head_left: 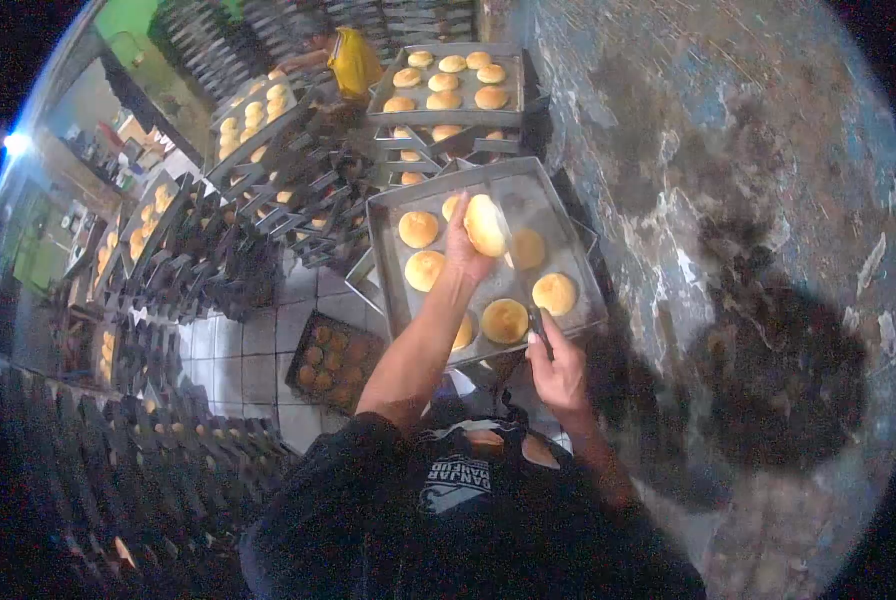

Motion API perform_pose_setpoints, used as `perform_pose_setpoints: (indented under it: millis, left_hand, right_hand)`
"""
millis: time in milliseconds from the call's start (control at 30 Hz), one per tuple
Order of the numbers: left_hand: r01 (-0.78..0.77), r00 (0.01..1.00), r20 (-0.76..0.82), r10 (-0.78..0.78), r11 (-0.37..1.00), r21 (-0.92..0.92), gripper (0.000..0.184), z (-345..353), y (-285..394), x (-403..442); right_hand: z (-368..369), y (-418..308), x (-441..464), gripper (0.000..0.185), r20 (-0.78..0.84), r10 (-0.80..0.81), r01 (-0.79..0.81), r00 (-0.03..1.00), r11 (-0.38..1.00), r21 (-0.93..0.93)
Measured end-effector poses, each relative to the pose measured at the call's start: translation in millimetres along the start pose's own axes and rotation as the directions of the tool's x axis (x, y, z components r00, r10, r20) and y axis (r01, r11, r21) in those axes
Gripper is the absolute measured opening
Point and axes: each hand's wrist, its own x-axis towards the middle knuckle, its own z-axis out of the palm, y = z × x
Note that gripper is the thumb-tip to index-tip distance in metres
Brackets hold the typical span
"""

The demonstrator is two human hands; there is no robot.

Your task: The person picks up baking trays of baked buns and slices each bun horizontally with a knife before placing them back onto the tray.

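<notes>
My left hand (466, 256) grips a round golden bun (485, 224), raised above a metal baking tray (558, 200). In my right hand (560, 378) is the dark handle of a knife (537, 322). Its blade points up toward the bun but is blurred, so I cannot tell whether they touch. On the tray lie several more buns, among them one (505, 320) beside the knife handle and another (554, 294) to its right. A further bun (452, 208) is partly hidden behind my left hand.
Behind stands another tray of buns (446, 112) on a stack. A dark tray of small rounds (313, 392) rests on the tiled floor. Trays are stacked along the left. A person in a yellow shirt (353, 65) reaches toward a bun tray. A stained wall (728, 200) rises at right.
</notes>
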Motion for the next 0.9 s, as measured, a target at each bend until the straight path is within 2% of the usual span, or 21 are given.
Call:
perform_pose_setpoints:
  millis: [67,133,167,233,300,367,433,467,600,633,700,733,833,867,900]
  left_hand:
    - [-0.002,1.000,-0.017,0.002,1.000,0.023,0.033,9.8,-12.6,-11.0]
    - [-0.014,1.000,-0.027,0.015,0.999,0.048,0.032,12.1,-14.1,-12.8]
    - [-0.011,1.000,-0.013,0.011,1.000,0.005,0.033,9.3,-8.5,-9.6]
    - [-0.015,1.000,0.005,0.015,0.999,-0.042,0.033,5.1,3.4,-4.1]
    - [-0.048,0.998,-0.048,0.046,0.998,-0.038,0.031,7.4,11.9,-4.4]
    - [-0.009,0.998,-0.067,0.008,1.000,-0.016,0.031,16.1,-2.0,-16.9]
    - [0.040,0.996,-0.083,-0.039,0.999,0.008,0.030,21.9,-16.6,-22.6]
    - [0.033,0.998,-0.062,-0.032,0.999,0.021,0.029,21.2,-21.0,-21.6]
    - [-0.019,0.999,-0.034,0.018,1.000,-0.012,0.029,15.7,3.4,-10.6]
    - [-0.020,0.999,-0.036,0.019,1.000,-0.012,0.029,11.4,2.4,-10.1]
    - [0.033,0.999,0.025,-0.037,0.992,0.125,0.030,12.9,-7.7,-20.3]
    - [0.048,0.998,0.021,-0.051,0.991,0.127,0.030,14.8,-15.9,-22.7]
    - [0.036,0.999,0.002,-0.036,0.992,0.117,0.030,17.6,-26.2,-21.0]
    - [0.014,1.000,-0.015,-0.013,0.998,0.066,0.029,15.4,-20.4,-15.8]
    - [-0.011,0.999,-0.034,0.011,1.000,0.014,0.028,16.5,-13.8,-13.8]
  right_hand:
    - [-5.7,-17.7,7.6,0.046,-0.016,0.065,-0.066,0.998,0.997,-0.034]
    - [-18.5,-46.9,15.0,0.047,0.069,0.174,-0.172,0.982,0.984,-0.040]
    - [-12.9,-34.0,11.0,0.047,0.065,0.172,-0.170,0.983,0.985,-0.038]
    - [1.8,5.0,-3.2,0.047,-0.052,-0.094,0.094,0.994,0.995,-0.017]
    - [-1.1,2.7,-12.7,0.047,-0.034,-0.115,0.115,0.993,0.993,-0.013]
    - [-3.1,-4.5,-15.7,0.046,-0.032,-0.113,0.113,0.993,0.994,-0.003]
    - [-8.5,-30.0,4.7,0.047,-0.030,0.006,-0.004,1.000,0.998,0.067]
    - [-9.3,-25.0,13.2,0.047,-0.044,-0.028,0.026,0.999,0.999,-0.030]
    - [-14.1,-22.6,-2.8,0.046,-0.002,-0.042,0.042,0.999,0.998,0.051]
    - [-14.2,-22.9,-2.6,0.045,0.010,0.012,-0.013,1.000,1.000,0.028]
    - [-14.7,-23.1,-9.5,0.045,0.019,0.140,-0.140,0.990,0.990,-0.015]
    - [-14.3,-25.1,-1.6,0.044,-0.041,0.027,-0.026,0.999,1.000,0.007]
    - [-19.9,-36.1,16.7,0.044,0.013,0.113,-0.113,0.994,0.993,0.043]
    - [-17.3,-27.4,11.3,0.044,-0.038,0.015,-0.015,0.999,1.000,0.011]
    - [-17.8,-23.2,1.1,0.044,-0.035,0.009,-0.009,0.999,1.000,0.011]
